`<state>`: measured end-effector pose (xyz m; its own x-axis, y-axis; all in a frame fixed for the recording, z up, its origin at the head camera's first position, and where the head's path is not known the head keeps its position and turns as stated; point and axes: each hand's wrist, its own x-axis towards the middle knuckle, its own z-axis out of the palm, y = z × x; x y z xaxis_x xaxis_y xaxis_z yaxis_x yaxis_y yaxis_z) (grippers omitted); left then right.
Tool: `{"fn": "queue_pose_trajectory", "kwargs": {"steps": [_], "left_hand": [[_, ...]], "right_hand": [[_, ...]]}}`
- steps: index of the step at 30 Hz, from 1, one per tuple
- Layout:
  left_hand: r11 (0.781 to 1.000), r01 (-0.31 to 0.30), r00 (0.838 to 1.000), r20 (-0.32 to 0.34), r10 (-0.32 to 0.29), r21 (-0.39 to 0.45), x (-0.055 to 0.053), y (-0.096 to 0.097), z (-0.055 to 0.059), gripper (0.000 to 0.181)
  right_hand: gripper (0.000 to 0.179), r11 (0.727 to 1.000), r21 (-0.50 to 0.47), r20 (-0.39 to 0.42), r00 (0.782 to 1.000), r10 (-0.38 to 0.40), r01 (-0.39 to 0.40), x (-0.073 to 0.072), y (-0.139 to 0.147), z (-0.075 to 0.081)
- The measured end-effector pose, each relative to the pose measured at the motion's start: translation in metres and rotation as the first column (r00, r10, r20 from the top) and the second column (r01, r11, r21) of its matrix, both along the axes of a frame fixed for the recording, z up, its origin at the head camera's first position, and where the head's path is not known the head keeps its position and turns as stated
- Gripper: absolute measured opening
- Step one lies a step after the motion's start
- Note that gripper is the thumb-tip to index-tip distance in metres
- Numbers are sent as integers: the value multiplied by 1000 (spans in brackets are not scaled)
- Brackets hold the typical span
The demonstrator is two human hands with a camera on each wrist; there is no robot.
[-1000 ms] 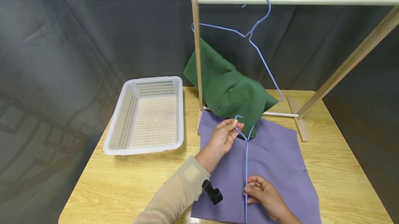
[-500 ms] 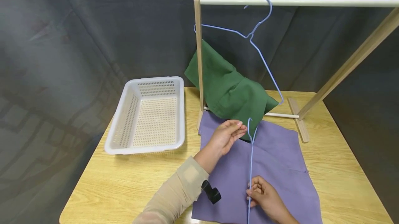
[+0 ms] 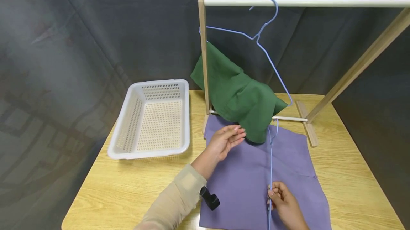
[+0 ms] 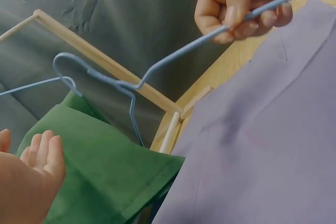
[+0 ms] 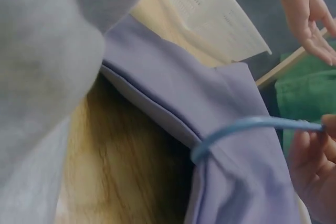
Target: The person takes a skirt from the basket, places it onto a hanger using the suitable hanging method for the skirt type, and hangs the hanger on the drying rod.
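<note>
My right hand [image 3: 286, 201] pinches a light blue wire hanger [image 3: 271, 162] by one arm, above a purple cloth garment [image 3: 237, 183] spread on the table. In the right wrist view, the rounded end of that hanger [image 5: 236, 129] lies over the edge of the purple cloth [image 5: 157, 72]. The left hand [image 3: 224, 142], holding nothing, has its fingers loosely extended near the lower part of a green cloth garment [image 3: 237, 87]. In the left wrist view, the hanger's hook [image 4: 65, 64] points toward the green cloth [image 4: 100, 156]. Another blue hanger [image 3: 272, 59] hangs from the rack, the green cloth slanting along its lower side.
A white rail [image 3: 320, 3] on wooden posts [image 3: 203, 55] spans the back of the table. To the left stands a white perforated plastic basket [image 3: 160, 126]. Bare wood tabletop [image 3: 118, 191] shows in front of it. A dark curtain [image 3: 128, 27] hangs behind.
My left hand has let go of the hanger's hook and drawn slightly to the left. My right hand has carried the hanger to the right, turning its hook.
</note>
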<state>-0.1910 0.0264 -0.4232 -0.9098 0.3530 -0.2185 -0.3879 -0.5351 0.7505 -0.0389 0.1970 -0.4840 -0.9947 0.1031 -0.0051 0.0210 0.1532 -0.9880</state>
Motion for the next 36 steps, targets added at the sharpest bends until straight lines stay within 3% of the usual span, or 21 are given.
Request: {"fn": "queue_pose_trajectory", "kwargs": {"steps": [6, 10, 16, 19, 26, 36], "left_hand": [[999, -16, 1000, -14, 16, -29, 0, -9, -2, 26], [998, -30, 999, -13, 30, -55, -1, -15, -4, 23], [996, -56, 998, -4, 56, -67, -2, -24, -7, 23], [994, -71, 997, -14, 70, -86, -2, -27, -6, 27], [982, -102, 995, -38, 97, -161, -2, -35, -9, 34], [947, -124, 990, -96, 100, -297, -3, -51, -14, 40]], "right_hand": [[5, 966, 224, -52, 991, -121, 130, 3, 3, 1], [4, 936, 277, -12, 974, -225, 219, 3, 3, 4], [4, 864, 295, 12, 903, -430, 408, 1, 2, 8], [4, 814, 322, -36, 866, -499, 482, 2, 2, 9], [3, 731, 382, -157, 819, -552, 565, 4, 5, 8], [5, 684, 438, -186, 803, -565, 583, 0, 19, 15]]}}
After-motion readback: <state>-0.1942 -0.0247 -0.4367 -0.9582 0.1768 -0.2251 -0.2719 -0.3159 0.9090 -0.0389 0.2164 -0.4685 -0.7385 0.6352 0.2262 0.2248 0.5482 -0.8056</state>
